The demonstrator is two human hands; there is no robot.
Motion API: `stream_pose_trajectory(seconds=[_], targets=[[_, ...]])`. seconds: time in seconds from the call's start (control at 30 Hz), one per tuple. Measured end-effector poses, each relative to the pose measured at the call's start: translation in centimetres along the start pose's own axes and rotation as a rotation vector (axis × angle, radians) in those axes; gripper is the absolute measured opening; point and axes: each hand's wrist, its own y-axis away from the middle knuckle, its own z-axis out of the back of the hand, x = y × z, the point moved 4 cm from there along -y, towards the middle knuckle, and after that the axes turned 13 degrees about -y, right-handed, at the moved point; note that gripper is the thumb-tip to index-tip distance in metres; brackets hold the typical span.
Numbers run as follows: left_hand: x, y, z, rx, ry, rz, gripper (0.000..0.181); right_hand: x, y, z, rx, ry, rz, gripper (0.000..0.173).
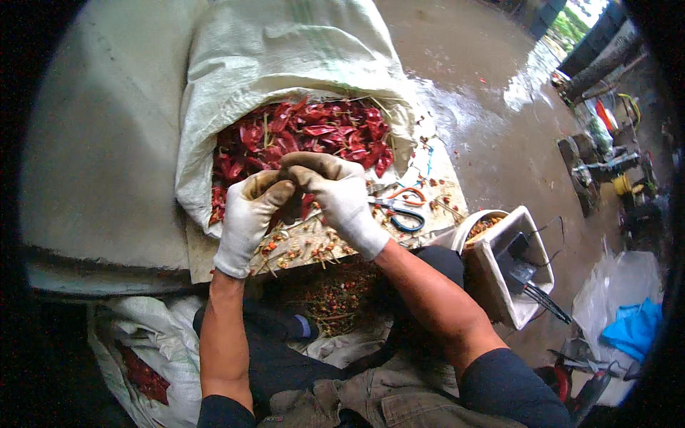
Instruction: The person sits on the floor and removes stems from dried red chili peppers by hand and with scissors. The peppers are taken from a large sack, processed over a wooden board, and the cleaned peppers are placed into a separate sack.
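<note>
Both my hands wear white knit gloves with brown-stained fingers and meet in front of an open woven sack (299,56). Dried red chili peppers (321,125) fill its mouth. My left hand (254,214) is curled with the thumb up, and dark red chili shows just below its fingers, apparently in its grip. My right hand (342,192) bends its thumb and forefinger against the left fingertips; whatever is pinched there is hidden. Right of that wrist, scissors (404,207) with one orange and one dark handle lie on a board (444,171) strewn with chili stems (297,249).
A white bucket (464,227) with stem scraps stands at the right, beside a pale bin (489,278) holding a dark device with a cable. Another sack (160,326) with red contents sits low left. Scraps (334,302) lie below the board's edge. The brown floor (455,48) looks wet.
</note>
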Motion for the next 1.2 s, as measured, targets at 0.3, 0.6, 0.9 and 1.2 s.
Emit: stream_pose_trajectory(seconds=[0.3, 0.6, 0.9, 1.2], targets=[[-0.3, 0.0, -1.0, 0.168, 0.152, 0.102, 0.028, 1.0, 1.1, -0.7, -0.013, 0.306, 0.247, 0.017], [-0.6, 0.8, -1.2, 0.242, -0.089, 0.123, 0.033, 1.7, 0.6, 0.3, -0.011, 0.263, -0.014, 0.015], [-1.3, 2.1, -2.7, 0.52, -0.534, -0.318, 0.033, 1.0, -0.2, 1.7, 0.004, 0.127, -0.126, 0.012], [-2.0, 0.3, 6.8, -0.149, -0.185, -0.107, 0.029, -2.9, -0.7, 3.5, 0.329, 1.548, 0.047, 0.022]])
